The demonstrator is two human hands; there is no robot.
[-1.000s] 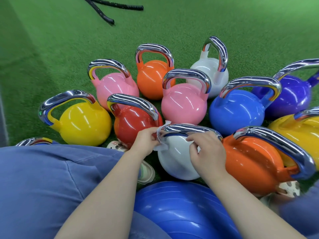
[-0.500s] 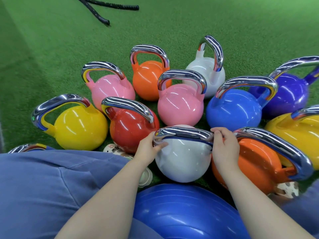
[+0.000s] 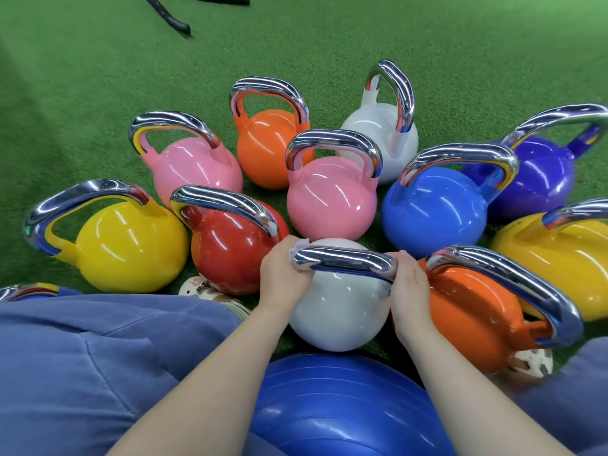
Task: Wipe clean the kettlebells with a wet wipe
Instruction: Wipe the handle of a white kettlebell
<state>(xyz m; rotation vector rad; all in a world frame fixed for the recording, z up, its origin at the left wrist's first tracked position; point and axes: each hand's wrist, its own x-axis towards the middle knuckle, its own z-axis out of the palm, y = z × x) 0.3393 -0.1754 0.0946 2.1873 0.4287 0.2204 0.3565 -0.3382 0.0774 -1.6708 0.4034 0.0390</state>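
A white kettlebell (image 3: 339,304) with a chrome handle (image 3: 345,261) stands right in front of me among several coloured kettlebells. My left hand (image 3: 283,274) grips the handle's left end with a white wet wipe (image 3: 297,248) bunched against the chrome. My right hand (image 3: 408,284) grips the handle's right end, fingers curled round it. Close neighbours are a red kettlebell (image 3: 230,251) on the left and an orange kettlebell (image 3: 470,311) on the right.
Green turf (image 3: 98,77) covers the floor. A blue exercise ball (image 3: 335,409) lies between my knees. Pink (image 3: 329,202), blue (image 3: 434,212), yellow (image 3: 128,248), purple (image 3: 539,176) and other kettlebells crowd behind. A black rope (image 3: 171,18) lies far back.
My left hand has closed round the handle's left end with the wipe. My right hand stays at the handle's right end. The view has moved closer.
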